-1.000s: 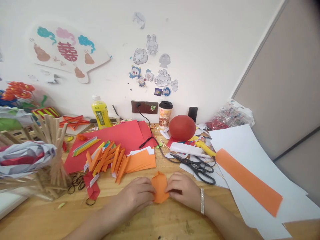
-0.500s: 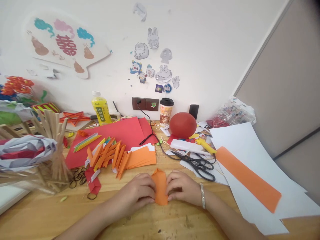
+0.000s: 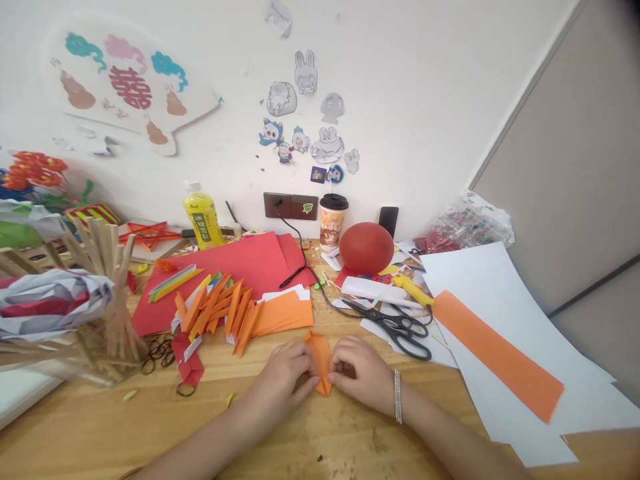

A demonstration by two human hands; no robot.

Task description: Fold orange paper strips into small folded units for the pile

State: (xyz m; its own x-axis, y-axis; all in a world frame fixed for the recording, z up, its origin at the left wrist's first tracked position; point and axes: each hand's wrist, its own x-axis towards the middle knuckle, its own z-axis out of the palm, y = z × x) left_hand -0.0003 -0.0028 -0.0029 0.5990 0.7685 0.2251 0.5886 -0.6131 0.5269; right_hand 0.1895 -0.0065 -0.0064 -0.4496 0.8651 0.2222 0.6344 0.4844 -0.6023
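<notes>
A small piece of orange paper [image 3: 320, 357] with folded corners stands between my hands, just above or on the wooden table [image 3: 280, 447]. My left hand [image 3: 290, 373] pinches its left edge near the bottom. On the opposite edge, my right hand [image 3: 360, 373] grips the lower right corner between thumb and fingers. Beyond my left hand lie a stack of orange paper sheets [image 3: 287, 315] and a pile of folded orange paper pieces [image 3: 215, 310]. Black scissors [image 3: 395, 327] rest beyond my right hand.
Wooden sticks [image 3: 113, 293] stand at the left. Red paper [image 3: 250, 263], a yellow drink bottle [image 3: 203, 217], a lidded paper cup [image 3: 333, 223] and a red balloon [image 3: 367, 248] are toward the wall. White sheets [image 3: 480, 287] and an orange strip [image 3: 500, 357] cover the right side.
Both lower corners of the orange paper are now folded inward, so its near end is narrower. My hands have drawn closer together at that end.
</notes>
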